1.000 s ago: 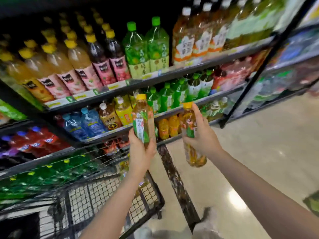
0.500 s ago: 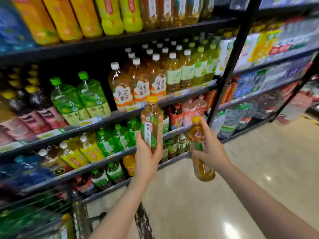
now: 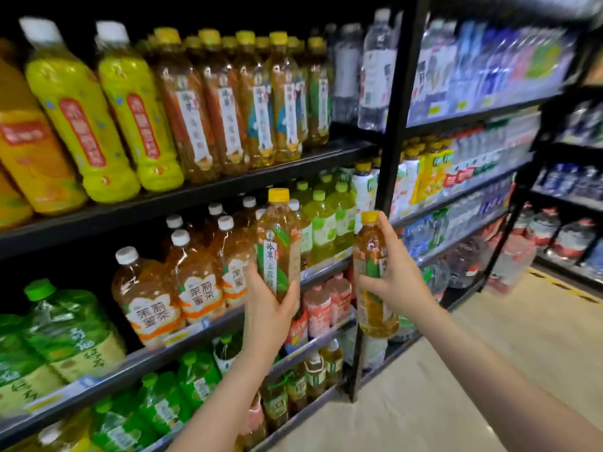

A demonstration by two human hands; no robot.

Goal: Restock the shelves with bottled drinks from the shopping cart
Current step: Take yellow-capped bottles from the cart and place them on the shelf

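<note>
Dim shelving [image 3: 195, 203], dark top corners, blurred right side, wide-angle bowing

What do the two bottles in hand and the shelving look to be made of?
The left-hand bottle and right-hand bottle look like clear, glossy plastic: amber drink shows through and highlights glint on the walls. Each has a matte yellow plastic-looking cap and a printed, likely film, label. The shelf upright and shelf edges look like black painted metal, though the finish is hard to confirm.
</note>
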